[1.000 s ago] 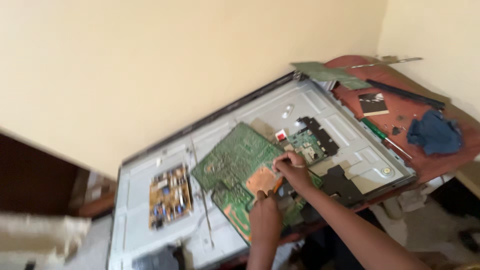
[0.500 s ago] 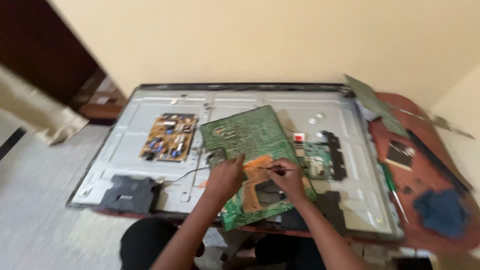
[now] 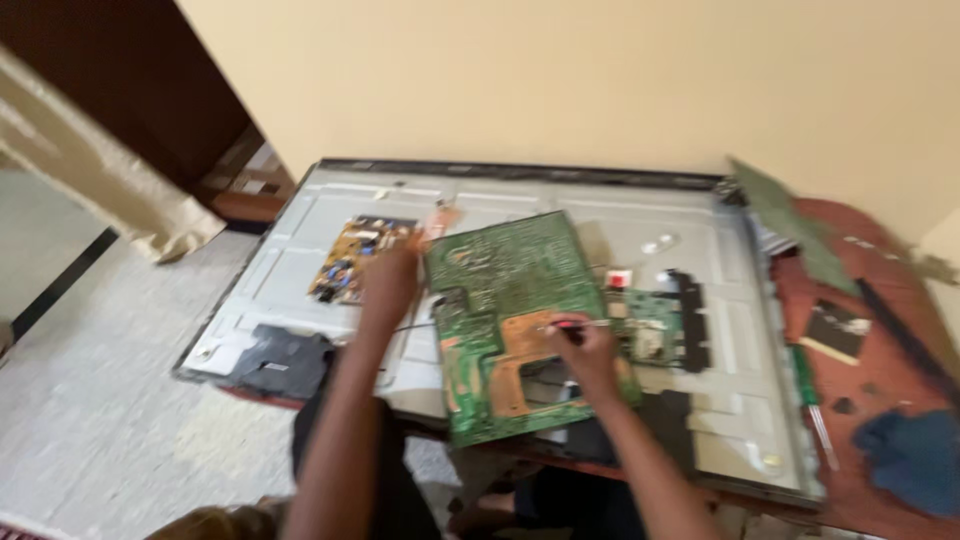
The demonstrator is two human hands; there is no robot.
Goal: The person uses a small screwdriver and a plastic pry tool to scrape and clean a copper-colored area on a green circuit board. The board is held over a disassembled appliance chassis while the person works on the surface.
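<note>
On green board (image 3: 510, 290), right grip (image 3: 580, 345) around tool (image 3: 572, 324)

Plain cream wall (image 3: 600, 80) behind a reddish-brown table (image 3: 860, 330). Grey speckled floor (image 3: 90, 420) at left – dark wood door (image 3: 130, 90) in upper-left corner, w/ pale curtain (image 3: 90, 170) across it. Soft, even light.

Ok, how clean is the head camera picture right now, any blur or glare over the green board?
Head view: motion blur is strongest on the left hand and forearm; the large green circuit board is soft, its traces unreadable; the right hand with its thin tool is somewhat clearer. Light is even and diffuse, with no glare on the metal panel.
</note>
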